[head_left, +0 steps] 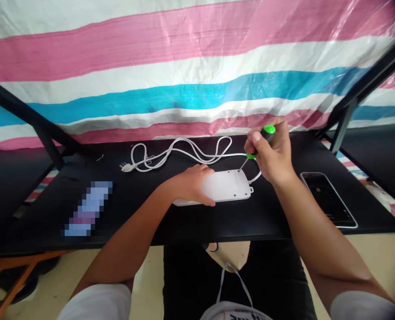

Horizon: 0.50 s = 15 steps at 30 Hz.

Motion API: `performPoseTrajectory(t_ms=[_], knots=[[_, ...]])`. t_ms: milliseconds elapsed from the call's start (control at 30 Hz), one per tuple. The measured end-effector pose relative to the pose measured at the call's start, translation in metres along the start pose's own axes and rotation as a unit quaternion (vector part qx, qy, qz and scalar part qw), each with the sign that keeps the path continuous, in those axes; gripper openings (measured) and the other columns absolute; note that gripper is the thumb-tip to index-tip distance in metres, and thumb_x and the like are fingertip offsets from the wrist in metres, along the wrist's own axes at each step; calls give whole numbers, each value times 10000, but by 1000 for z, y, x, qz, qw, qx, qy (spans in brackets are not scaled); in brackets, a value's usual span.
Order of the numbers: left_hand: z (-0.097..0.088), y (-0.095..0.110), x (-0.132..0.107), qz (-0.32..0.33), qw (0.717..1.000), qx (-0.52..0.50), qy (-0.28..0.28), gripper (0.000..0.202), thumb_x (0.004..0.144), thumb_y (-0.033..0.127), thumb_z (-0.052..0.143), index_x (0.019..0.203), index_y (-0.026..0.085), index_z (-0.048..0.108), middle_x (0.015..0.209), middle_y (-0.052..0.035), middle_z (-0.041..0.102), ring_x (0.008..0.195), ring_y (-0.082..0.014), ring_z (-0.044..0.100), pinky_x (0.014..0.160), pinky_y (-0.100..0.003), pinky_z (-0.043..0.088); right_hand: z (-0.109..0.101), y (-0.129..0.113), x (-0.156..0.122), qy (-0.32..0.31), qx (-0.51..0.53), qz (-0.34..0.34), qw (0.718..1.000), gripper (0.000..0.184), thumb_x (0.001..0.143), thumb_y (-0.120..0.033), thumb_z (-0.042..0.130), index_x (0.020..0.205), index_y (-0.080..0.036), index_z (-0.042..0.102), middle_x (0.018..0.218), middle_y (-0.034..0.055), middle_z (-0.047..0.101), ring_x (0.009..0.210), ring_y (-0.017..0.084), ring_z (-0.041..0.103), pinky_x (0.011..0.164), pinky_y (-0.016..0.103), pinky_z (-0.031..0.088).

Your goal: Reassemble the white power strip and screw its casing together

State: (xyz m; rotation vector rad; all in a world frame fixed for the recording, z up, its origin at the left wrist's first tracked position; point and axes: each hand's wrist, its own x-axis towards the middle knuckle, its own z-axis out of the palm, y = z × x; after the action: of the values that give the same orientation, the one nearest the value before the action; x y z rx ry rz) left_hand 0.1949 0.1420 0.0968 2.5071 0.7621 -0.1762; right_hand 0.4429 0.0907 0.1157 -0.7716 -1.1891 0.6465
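A white power strip (pixel 226 186) lies on the black table with its underside up, showing several screw holes near its right end. My left hand (pixel 192 184) is wrapped over its left part and presses it against the table. In my right hand (pixel 272 153) is a screwdriver (pixel 269 130) with a green and black handle, held tilted. Its thin shaft points down to a hole at the strip's upper right corner; whether a screw sits there I cannot tell. From the strip's right end a white cord (pixel 184 146) loops behind it to a plug (pixel 127 167) on the left.
A phone (pixel 331 200) with a dark screen lies beside my right forearm. On the left is a pixelated flat object (pixel 89 209). Black metal bars (pixel 47 142) rise at both table ends, and a striped plastic sheet (pixel 184 102) hangs behind.
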Motion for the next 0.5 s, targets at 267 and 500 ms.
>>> performPoseTrajectory(t_ms=[267, 500], knots=[[-2, 2, 0, -10, 1000, 1, -11, 931, 726, 690, 840, 1474, 246, 509, 1510, -128, 531, 1409, -358, 483, 1179, -459, 416, 2, -2, 0, -28, -2, 19, 999, 432, 893, -668, 780, 1004, -299, 583, 977, 7, 680, 785, 171, 696, 672, 352, 611], [-1, 0, 1, -8, 1000, -2, -7, 934, 713, 706, 835, 1467, 255, 517, 1501, -120, 537, 1395, -360, 489, 1169, -470, 423, -1, -2, 1, -54, 14, 41, 998, 484, 949, -781, 611, 1063, -311, 612, 798, -13, 598, 644, 156, 614, 559, 330, 550]])
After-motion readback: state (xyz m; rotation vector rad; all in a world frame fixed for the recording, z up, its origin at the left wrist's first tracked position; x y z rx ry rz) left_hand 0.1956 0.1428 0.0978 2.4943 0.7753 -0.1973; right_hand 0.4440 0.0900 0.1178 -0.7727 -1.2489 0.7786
